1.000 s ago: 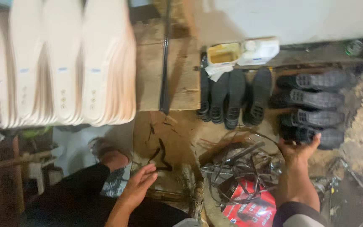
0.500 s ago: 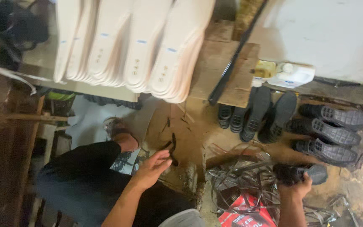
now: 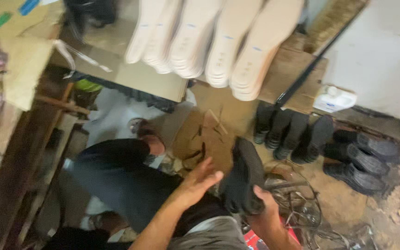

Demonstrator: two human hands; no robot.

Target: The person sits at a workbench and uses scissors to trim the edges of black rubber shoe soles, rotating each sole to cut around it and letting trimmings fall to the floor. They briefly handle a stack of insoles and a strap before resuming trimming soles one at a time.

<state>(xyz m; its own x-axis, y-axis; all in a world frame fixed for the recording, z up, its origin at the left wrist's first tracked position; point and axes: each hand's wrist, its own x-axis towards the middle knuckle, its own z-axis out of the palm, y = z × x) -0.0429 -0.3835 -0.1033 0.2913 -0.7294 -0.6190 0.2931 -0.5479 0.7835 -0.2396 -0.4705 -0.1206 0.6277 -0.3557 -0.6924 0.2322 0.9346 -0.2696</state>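
Observation:
My right hand (image 3: 261, 203) grips a black rubber shoe sole (image 3: 243, 179) by its lower end and holds it up over my lap. The sole stands tilted, its tread side towards me. My left hand (image 3: 201, 181) is spread with fingers apart just left of the sole, close to it or brushing its edge; it holds nothing. Several more black soles (image 3: 297, 132) stand in a row on the floor further right, with others (image 3: 364, 159) lying flat beside them.
Several pale insoles (image 3: 218, 41) overhang a wooden bench edge (image 3: 297, 69) above. A black rod (image 3: 311, 69) leans across it. A white plastic jug (image 3: 333, 98) sits right. A wire basket (image 3: 297, 199) and red packet (image 3: 255, 240) lie below. My dark trouser leg (image 3: 116, 176) is left.
My right hand picked a black sole from the floor pile at right and brought it left and up to my lap. The left hand rose to meet it. The view swung left.

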